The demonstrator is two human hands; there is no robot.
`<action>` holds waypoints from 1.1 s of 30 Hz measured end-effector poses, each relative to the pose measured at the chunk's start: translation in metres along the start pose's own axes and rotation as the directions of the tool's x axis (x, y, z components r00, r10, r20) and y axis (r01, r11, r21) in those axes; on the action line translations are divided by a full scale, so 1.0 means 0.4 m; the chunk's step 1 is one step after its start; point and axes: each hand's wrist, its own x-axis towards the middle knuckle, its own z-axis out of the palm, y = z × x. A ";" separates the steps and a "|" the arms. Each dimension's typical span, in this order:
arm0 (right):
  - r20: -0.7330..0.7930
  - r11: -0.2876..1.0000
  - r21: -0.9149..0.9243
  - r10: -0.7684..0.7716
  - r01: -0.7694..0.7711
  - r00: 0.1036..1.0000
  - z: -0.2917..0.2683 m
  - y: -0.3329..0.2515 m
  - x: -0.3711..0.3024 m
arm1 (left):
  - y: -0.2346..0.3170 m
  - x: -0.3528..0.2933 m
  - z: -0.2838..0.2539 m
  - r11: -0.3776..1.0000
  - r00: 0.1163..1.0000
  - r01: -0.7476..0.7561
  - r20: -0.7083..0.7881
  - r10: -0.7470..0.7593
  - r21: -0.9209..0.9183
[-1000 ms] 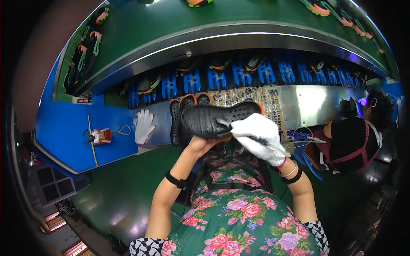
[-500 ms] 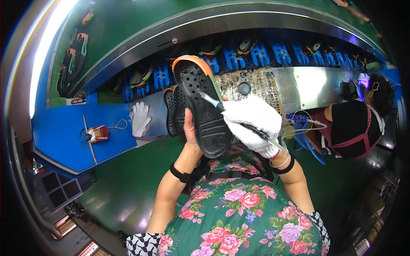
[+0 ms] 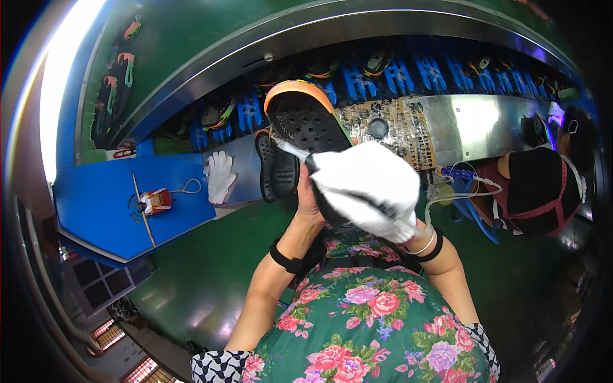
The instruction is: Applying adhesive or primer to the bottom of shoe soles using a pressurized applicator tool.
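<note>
A: What are the hands doing?
B: The bare left hand is wrapped around a black sole, thumb on one side and a fingertip peeking out on the other. The right hand, in a white glove, is closed on a brush-like tool.
A: Where is the tool's tip?
B: By the left edge of the sole, near its upper part. I can't tell if it touches.
A: Where is the sole, and how much room is around it?
B: It is held up in front of the person's tummy, tilted. More black soles sit just left of it, so that side is tight. The glove covers much of its lower right side. Past its upper right edge is taped cardboard with a round black disc on it. The top end overlaps the row of blue holders in this view, and I can't tell how close they are.
A: How does the sole look?
B: Black, with lots of little round holes up top. An orange rim curves around the top end.
A: And farther out?
B: A white glove lies left of the soles, then a blue table. Well off to the right is another person.
</note>
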 end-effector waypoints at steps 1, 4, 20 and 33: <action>-0.041 0.999 0.018 0.029 -0.028 0.999 0.004 0.016 -0.003 | 0.004 -0.009 -0.009 0.979 0.986 -0.013 -0.159 0.046 0.202; -0.050 0.995 -0.091 -0.051 0.046 0.997 0.018 0.051 -0.029 | 0.006 0.021 0.045 0.902 0.939 0.009 -0.315 0.141 0.431; -0.029 0.988 0.148 0.039 -0.034 0.999 0.037 0.042 -0.043 | 0.067 0.054 0.023 0.892 0.977 -0.163 -0.056 0.206 0.421; 0.048 0.997 0.078 -0.013 0.009 0.999 0.045 0.045 -0.083 | 0.120 0.059 0.030 0.952 0.974 -0.216 -0.022 0.226 0.215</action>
